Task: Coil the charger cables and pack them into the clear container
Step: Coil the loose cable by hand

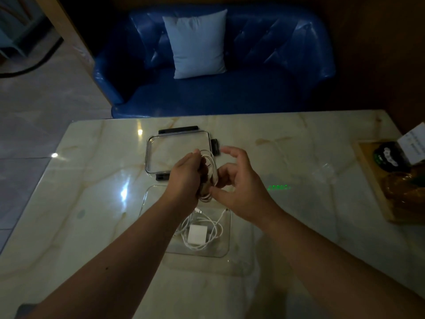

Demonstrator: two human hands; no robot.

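Observation:
My left hand (184,174) grips a coil of white charger cable (211,173), held upright above the table. My right hand (239,183) pinches the same coil at its lower right, index finger and thumb spread above. Below the hands stands the clear container (224,249) on the marble table. Inside it lie a white charger block (197,234) and a loosely coiled white cable (213,224). The container's clear lid (161,149) with black clips lies flat just beyond the hands.
A wooden tray (368,180) with dark items and a white card sits at the table's right edge. A blue sofa (213,88) with a pale cushion stands behind the table. A green light spot (279,187) glows on the tabletop right of my hands.

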